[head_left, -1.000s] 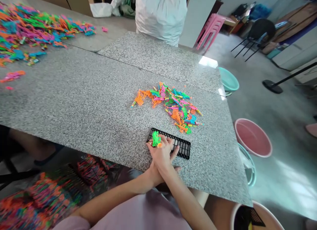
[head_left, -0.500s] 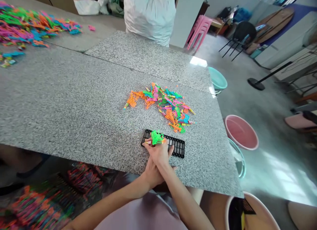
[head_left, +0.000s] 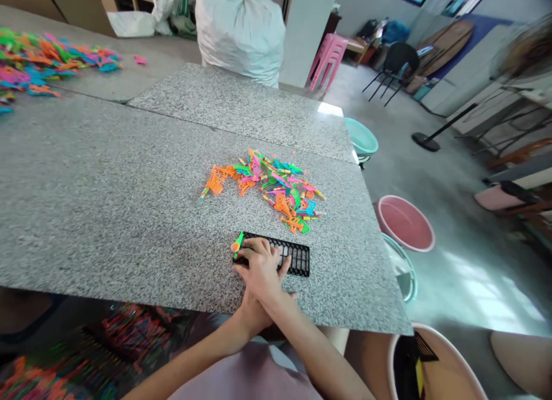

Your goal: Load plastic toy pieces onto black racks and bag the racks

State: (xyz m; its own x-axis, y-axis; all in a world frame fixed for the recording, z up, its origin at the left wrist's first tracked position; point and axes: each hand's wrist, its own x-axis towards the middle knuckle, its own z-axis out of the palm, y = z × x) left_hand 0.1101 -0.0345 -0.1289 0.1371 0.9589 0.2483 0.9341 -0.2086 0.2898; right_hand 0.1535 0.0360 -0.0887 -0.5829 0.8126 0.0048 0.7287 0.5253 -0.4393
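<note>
Green flat plastic piece with a round orange part (head_left: 238, 242) sits at the left end of a black slotted plastic tray (head_left: 304, 261), near the front edge of the speckled grey stone worktop (head_left: 138, 233); my right hand (head_left: 261, 270) crosses over my left hand (head_left: 250, 307), fingertips just beside the piece; whether either hand grips anything, I cannot tell; beyond lies a multicoloured plastic heap (head_left: 282, 194).

A pale lilac top (head_left: 241, 378) is worn, leaving both forearms (head_left: 308, 343) bare.
</note>
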